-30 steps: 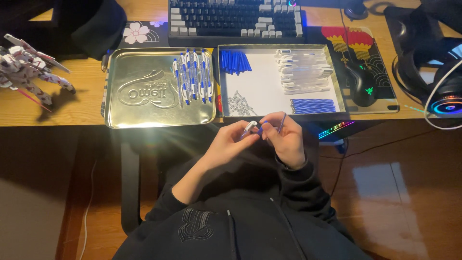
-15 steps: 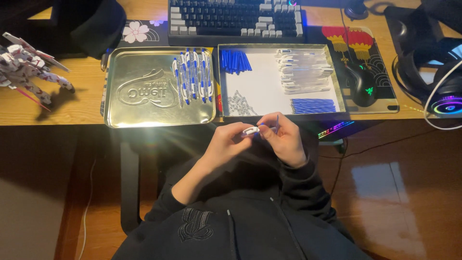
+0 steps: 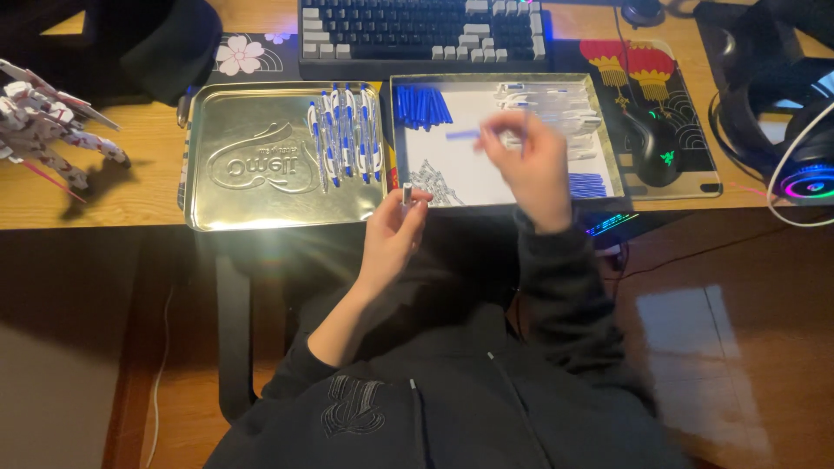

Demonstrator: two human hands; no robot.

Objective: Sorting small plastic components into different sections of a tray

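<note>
The left hand (image 3: 393,233) pinches a short clear pen barrel (image 3: 407,194) upright at the desk edge, just below the shiny metal tin lid (image 3: 252,156) holding assembled blue-and-white pens (image 3: 343,135). The right hand (image 3: 532,165), blurred, hovers over the tin tray (image 3: 504,139), seemingly gripping a thin blue refill (image 3: 462,135).

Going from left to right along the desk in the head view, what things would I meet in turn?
White model figure → gold tin lid with the assembled pens → left hand holding a pen barrel → parts tray under the right hand → black mouse → headset.
</note>
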